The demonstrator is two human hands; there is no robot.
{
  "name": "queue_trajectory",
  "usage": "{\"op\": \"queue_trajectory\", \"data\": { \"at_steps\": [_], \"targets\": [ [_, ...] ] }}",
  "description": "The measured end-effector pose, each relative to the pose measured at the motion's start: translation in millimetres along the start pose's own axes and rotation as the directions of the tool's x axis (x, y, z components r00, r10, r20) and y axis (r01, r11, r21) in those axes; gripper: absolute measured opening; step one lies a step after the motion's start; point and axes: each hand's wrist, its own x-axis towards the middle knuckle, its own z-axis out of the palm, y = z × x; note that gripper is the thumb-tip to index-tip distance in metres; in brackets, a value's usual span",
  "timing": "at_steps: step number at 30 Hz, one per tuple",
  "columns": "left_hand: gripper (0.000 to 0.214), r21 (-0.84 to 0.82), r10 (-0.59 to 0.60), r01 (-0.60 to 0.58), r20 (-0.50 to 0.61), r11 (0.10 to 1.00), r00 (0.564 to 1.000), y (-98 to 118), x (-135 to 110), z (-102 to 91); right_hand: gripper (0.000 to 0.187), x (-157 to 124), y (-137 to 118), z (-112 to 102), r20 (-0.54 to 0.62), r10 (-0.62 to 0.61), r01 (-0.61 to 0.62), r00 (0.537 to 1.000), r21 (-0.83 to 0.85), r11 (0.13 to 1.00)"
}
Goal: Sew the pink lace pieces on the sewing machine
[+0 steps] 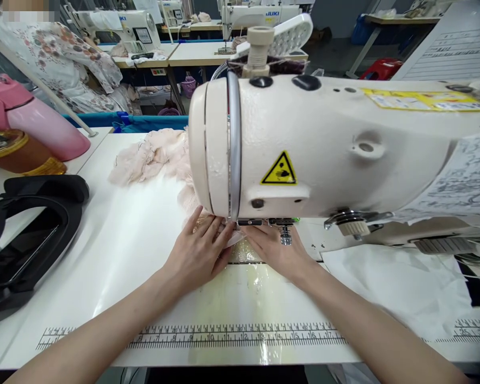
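Note:
A pale pink, sheer fabric (150,154) lies bunched on the table left of the sewing machine (324,138) and runs under its head. My left hand (198,248) rests on the fabric just left of the needle area, fingers spread and stretched forward. From the right, my right hand (278,248) reaches under the machine head. Its fingers are close together at the cloth's edge, and the machine partly covers them. Between both hands shows a small sheer edge of the fabric. The needle itself is hard to make out.
A black ring-shaped object (36,234), a pink bottle (44,117) and an amber container (24,152) stand at left. White cloth (400,282) lies at right. A printed ruler (224,337) runs along the front edge. Another person (64,58) sits beyond, near more sewing machines.

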Motion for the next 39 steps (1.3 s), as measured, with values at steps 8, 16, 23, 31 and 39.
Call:
{"op": "queue_trajectory", "data": {
  "at_steps": [8, 16, 23, 31, 39],
  "targets": [
    [0.030, -0.089, 0.211, -0.222, -0.120, 0.971, 0.970, -7.0, -3.8, 0.3, 0.037, -0.4, 2.7, 10.4, 0.028, -0.054, 0.055, 0.998, -0.052, 0.997],
    [0.022, -0.119, 0.127, -0.141, -0.121, 0.983, 0.984, -10.1, -2.3, -3.0, 0.025, 16.4, -14.7, -4.7, -0.012, -0.206, 0.199, 0.979, -0.212, 0.957],
    [0.018, -0.121, 0.058, -0.071, -0.109, 0.990, 0.992, -7.0, -2.5, -8.4, 0.016, 20.8, -15.4, 1.0, -0.020, -0.243, 0.244, 0.970, 0.018, 0.970],
    [0.011, -0.182, 0.016, -0.039, -0.126, 0.983, 0.992, -11.9, -8.5, -13.1, 0.014, 13.5, -21.3, -1.7, 0.019, -0.250, 0.237, 0.968, 0.264, 0.935],
    [0.020, -0.082, 0.134, -0.154, -0.213, 0.985, 0.968, -11.9, -6.8, -17.8, 0.006, 13.1, -21.1, -6.6, -0.104, -0.332, 0.347, 0.938, 0.217, 0.912]
  ]
}}
